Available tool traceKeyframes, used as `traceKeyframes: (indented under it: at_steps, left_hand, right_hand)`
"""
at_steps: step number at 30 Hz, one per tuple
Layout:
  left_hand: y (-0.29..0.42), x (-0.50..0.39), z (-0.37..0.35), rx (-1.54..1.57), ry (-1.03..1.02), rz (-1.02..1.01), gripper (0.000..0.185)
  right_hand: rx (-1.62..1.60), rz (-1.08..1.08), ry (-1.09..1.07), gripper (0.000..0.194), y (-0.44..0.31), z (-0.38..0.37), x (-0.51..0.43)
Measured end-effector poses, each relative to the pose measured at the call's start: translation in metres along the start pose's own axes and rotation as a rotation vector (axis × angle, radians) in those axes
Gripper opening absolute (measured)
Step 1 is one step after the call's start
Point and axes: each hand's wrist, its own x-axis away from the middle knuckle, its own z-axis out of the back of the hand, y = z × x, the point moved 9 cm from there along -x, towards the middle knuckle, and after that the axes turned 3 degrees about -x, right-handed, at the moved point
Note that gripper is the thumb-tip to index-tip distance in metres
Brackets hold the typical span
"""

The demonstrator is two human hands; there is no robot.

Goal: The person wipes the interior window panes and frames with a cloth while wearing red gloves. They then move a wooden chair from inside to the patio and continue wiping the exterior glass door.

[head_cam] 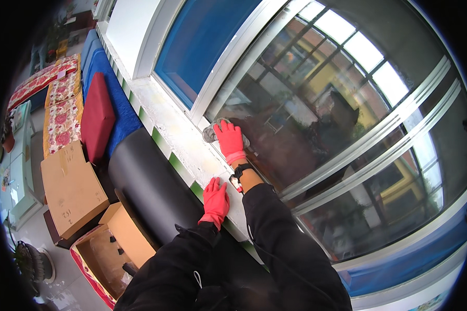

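Observation:
My right hand [230,142], in a red rubber glove, presses a crumpled grey cloth [209,134] at the lower corner of the window glass [272,128], beside the frame. A black band [243,168] circles that wrist. My left hand [215,202], gloved in the same red, holds nothing. Its fingers rest on the edge of the white windowsill [167,122], whose paint looks worn. The glass reflects a yellow building and barred panes. Metal sliding frames [367,140] cross the window to the right.
A black padded sofa arm [151,171] lies along the green-and-white tiled wall. Left of it are a closed cardboard box [72,188], an open carton [97,260], a red cushion [97,116] and a blue cover [120,101]. Farther left stand a glass-topped table [17,171] and a potted plant [33,262].

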Motion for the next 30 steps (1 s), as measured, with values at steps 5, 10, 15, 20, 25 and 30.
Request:
traceKeyframes:
  at_steps: [5, 10, 15, 20, 25, 30]
  left_hand:
    - [0.002, -0.001, -0.002, -0.021, -0.031, -0.026, 0.038]
    - [0.000, 0.000, -0.006, -0.050, -0.042, -0.032, 0.037]
    - [-0.001, 0.001, -0.009, -0.053, -0.051, -0.032, 0.036]
    - [0.002, 0.001, -0.006, -0.066, -0.031, -0.048, 0.035]
    - [0.001, 0.001, -0.006, -0.039, -0.028, -0.042, 0.036]
    - [0.001, 0.001, -0.006, -0.028, -0.008, -0.047, 0.037]
  right_hand:
    - [-0.057, -0.048, 0.010, 0.036, 0.018, 0.037, 0.068]
    - [-0.092, -0.102, -0.074, 0.058, 0.066, 0.118, 0.190]
    - [0.090, -0.258, -0.102, 0.070, 0.153, 0.239, 0.286]
    - [0.218, -0.440, 0.295, 0.067, 0.287, 0.402, 0.261]
    - [0.235, -0.548, 0.846, 0.051, 0.374, 0.494, 0.154]
    - [0.293, -0.425, 0.760, 0.045, 0.341, 0.430, 0.035]
